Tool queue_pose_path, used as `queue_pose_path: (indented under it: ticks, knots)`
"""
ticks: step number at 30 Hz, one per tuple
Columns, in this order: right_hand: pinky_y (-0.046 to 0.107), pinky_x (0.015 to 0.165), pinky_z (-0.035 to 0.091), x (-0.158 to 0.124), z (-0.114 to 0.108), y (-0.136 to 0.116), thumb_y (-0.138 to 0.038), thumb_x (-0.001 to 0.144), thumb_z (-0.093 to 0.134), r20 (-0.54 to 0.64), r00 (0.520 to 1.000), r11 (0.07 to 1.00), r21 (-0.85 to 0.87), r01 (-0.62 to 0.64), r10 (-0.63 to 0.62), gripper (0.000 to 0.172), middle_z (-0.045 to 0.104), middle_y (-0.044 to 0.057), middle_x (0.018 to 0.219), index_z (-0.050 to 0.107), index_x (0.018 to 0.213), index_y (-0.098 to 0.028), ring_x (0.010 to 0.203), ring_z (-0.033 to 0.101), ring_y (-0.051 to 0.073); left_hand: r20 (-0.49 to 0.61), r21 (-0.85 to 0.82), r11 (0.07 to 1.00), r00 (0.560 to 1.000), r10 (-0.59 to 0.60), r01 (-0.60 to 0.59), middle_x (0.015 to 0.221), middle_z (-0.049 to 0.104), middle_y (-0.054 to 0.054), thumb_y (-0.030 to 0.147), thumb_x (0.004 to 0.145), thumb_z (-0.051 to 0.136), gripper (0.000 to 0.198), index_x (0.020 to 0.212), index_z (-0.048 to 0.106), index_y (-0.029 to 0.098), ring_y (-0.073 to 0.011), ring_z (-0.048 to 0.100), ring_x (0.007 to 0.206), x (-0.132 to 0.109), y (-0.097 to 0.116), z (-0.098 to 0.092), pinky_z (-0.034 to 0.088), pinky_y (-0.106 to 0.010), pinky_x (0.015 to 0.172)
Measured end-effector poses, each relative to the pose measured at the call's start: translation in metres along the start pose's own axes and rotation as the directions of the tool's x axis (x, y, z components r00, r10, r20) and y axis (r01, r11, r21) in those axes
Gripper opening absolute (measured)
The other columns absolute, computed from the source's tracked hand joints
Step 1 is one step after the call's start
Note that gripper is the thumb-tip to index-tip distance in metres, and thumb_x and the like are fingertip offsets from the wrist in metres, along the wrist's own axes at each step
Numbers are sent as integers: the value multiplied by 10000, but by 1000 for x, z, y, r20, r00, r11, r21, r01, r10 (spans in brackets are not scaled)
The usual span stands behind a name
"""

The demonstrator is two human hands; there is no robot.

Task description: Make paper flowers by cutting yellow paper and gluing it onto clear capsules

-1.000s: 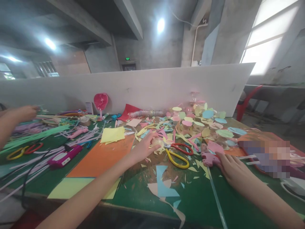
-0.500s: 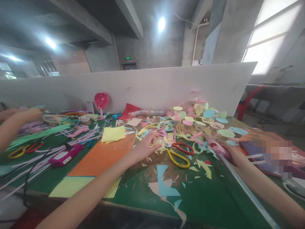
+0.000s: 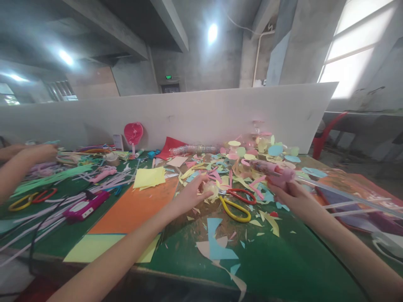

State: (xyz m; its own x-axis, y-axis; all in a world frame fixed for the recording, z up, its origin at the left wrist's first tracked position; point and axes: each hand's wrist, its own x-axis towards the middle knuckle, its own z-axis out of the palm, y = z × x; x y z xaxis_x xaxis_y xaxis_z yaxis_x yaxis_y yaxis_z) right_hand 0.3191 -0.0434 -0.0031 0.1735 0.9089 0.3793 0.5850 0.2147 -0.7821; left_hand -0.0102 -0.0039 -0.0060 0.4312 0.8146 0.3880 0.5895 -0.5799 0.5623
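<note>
Your right hand [image 3: 290, 193] has swung leftward, clamped on the pink gun [image 3: 286, 175], centre right; mid-frame, your left hand [image 3: 191, 194] pinches a pale piece [image 3: 213, 188], apparently steadying it.

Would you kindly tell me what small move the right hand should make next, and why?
Perhaps bring the pink glue gun toward the pale round piece: the right hand holds the gun, the left hand holds the piece, and the two are apart.
</note>
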Motion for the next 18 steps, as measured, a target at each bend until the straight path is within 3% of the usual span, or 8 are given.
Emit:
queue_pose_path:
  ticks: [3, 9, 13, 18]
  knots:
    - [286, 483, 396, -3, 25, -12, -637, 713, 612, 75, 992, 994, -20, -104, 105, 458, 527, -16, 515, 417, 569, -248, 505, 487, 154, 3, 8, 1000, 1000, -15, 15, 1075, 604, -20, 393, 847, 642, 379, 1171, 514, 243, -173, 578, 869, 0, -5, 2, 485, -320, 804]
    - [279, 477, 390, -10, 58, -25, -664, 749, 570, 275, 959, 990, 98, -97, 66, 462, 516, -31, 512, 408, 618, -253, 498, 491, 151, -31, -28, 999, 999, -22, 22, 1165, 599, -55, 358, 839, 649, 359, 1151, 522, 235, -216, 582, 1056, 0, -6, 5, 474, -373, 936]
    - [283, 478, 392, -16, 70, -26, -713, 714, 579, 308, 950, 990, 116, -85, 46, 509, 482, -37, 513, 385, 595, -257, 494, 459, 143, -35, -172, 983, 997, -65, 58, 1192, 590, -42, 326, 852, 623, 296, 1114, 512, 243, -203, 587, 1117, 1, -8, 8, 469, -382, 990]
    - [300, 505, 404, -25, 71, -26, -789, 695, 529, 320, 947, 988, 131, -81, 36, 569, 476, -21, 500, 391, 552, -256, 500, 446, 146, -40, -237, 968, 995, -93, 81, 1160, 584, -42, 339, 869, 604, 278, 1103, 488, 243, -193, 595, 1090, 0, -8, 10, 507, -356, 921]
